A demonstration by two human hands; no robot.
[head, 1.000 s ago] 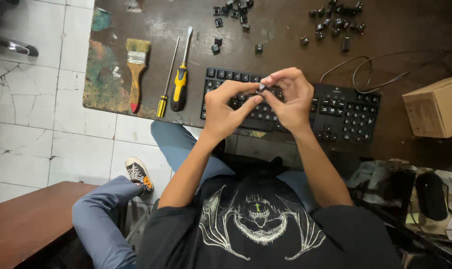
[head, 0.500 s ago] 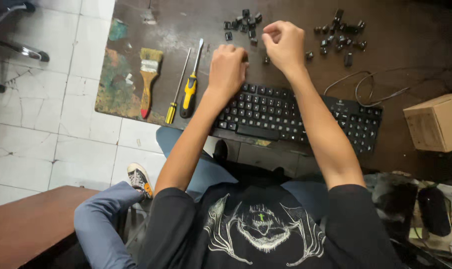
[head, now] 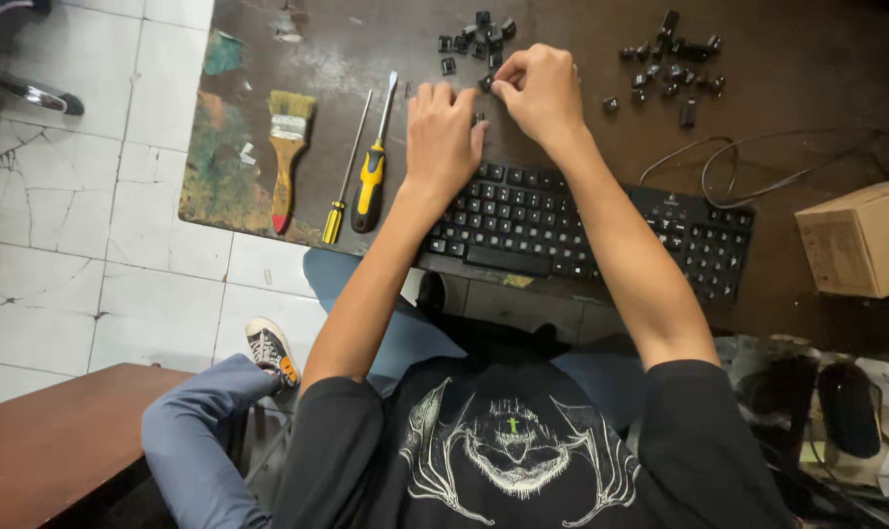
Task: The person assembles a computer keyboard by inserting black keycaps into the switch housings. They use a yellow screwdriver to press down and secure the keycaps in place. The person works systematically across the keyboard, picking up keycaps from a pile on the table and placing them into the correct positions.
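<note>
Brown cardboard box right of black keyboard.

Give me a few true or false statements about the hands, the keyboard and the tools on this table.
1. The right hand pinches a small black keycap beyond the black keyboard. True.
2. The wooden paintbrush lies on the keyboard. False: it lies on the brown table, left of the two screwdrivers.
3. The yellow-handled screwdriver lies left of the left hand. True.
4. The cardboard box sits at the table's left edge. False: it sits at the right.
</note>
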